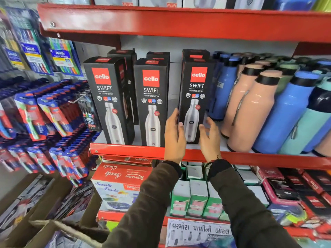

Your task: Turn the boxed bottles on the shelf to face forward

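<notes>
Three black boxed bottles stand in a front row on the red shelf, all with the printed front facing me: the left box, the middle box and the right box. More black boxes stand behind them. My left hand grips the right box's lower left edge, thumb on the front face. My right hand is at the box's lower right corner with fingers spread; its thumb overlaps the front, and I cannot tell whether it touches.
Loose blue, peach and teal bottles crowd the shelf just right of the boxes. Toothbrush packs hang at the left. Below are red Smarty Combo boxes and green-and-white boxes. A red shelf runs overhead.
</notes>
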`<action>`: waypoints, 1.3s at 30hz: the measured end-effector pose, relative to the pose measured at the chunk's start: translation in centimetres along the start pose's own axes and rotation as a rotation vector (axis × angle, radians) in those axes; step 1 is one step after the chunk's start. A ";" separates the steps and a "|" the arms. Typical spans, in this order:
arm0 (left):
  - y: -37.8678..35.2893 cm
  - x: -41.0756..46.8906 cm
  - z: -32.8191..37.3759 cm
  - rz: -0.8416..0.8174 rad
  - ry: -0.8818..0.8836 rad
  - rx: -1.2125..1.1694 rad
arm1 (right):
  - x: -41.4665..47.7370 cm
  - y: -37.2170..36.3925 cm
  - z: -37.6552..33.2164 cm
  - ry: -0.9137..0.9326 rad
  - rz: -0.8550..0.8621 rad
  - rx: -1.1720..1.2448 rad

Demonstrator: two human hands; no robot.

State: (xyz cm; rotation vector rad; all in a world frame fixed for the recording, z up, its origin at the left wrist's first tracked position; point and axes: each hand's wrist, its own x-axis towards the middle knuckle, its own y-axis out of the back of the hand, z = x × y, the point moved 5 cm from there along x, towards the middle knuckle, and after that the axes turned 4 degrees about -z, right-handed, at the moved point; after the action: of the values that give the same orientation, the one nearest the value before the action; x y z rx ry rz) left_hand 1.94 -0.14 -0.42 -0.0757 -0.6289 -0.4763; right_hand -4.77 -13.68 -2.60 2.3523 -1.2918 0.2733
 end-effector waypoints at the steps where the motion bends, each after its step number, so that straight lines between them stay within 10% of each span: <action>1: -0.7 0.6 -0.5 -0.003 0.049 0.018 | 0.5 -0.1 0.3 -0.032 -0.036 0.008; 9: -2.8 3.5 -3.3 -0.096 0.442 -0.045 | 1.7 -0.7 1.0 -0.064 -0.175 0.030; 39: -0.6 -1.2 -0.6 -0.060 0.387 0.053 | -3.4 2.5 -1.3 0.002 -0.106 -0.059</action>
State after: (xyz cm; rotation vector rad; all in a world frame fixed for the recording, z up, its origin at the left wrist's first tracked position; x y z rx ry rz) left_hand 1.16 -0.32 -1.66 0.0852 -0.2644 -0.5154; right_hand -8.68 -11.71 -1.99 2.3599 -1.1539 0.2018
